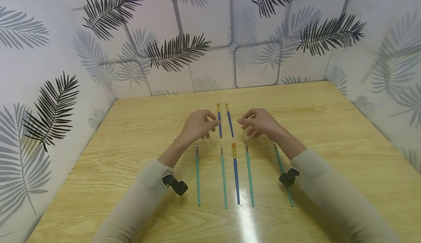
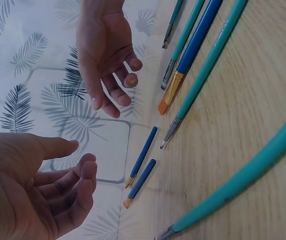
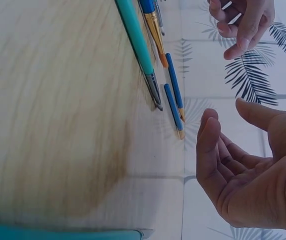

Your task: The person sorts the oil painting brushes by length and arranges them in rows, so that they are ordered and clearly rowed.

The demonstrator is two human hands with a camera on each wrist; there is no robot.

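My left hand [image 1: 201, 123] hovers above the table beside two short blue paintbrushes, its fingers loosely bent with nothing in them. Across from it, my right hand [image 1: 259, 122] is likewise in the air and holds nothing. Between the hands lie the left short blue paintbrush [image 1: 219, 124] and the right one [image 1: 230, 123], gold ferrules pointing away. Closer in, a longer blue paintbrush [image 1: 236, 179] with an orange-brown tip lies among several teal paintbrushes, including a leftmost one [image 1: 198, 179] and a rightmost one [image 1: 280, 162], partly covered by the right wrist's camera.
The brushes lie on a light wood-grain table [image 1: 131, 133]. Behind its far edge stands a white wall [image 1: 210, 67] with leaf patterns, which continues along both sides. Small dark cameras, left [image 1: 175, 185] and right [image 1: 289, 178], sit at the wrists.
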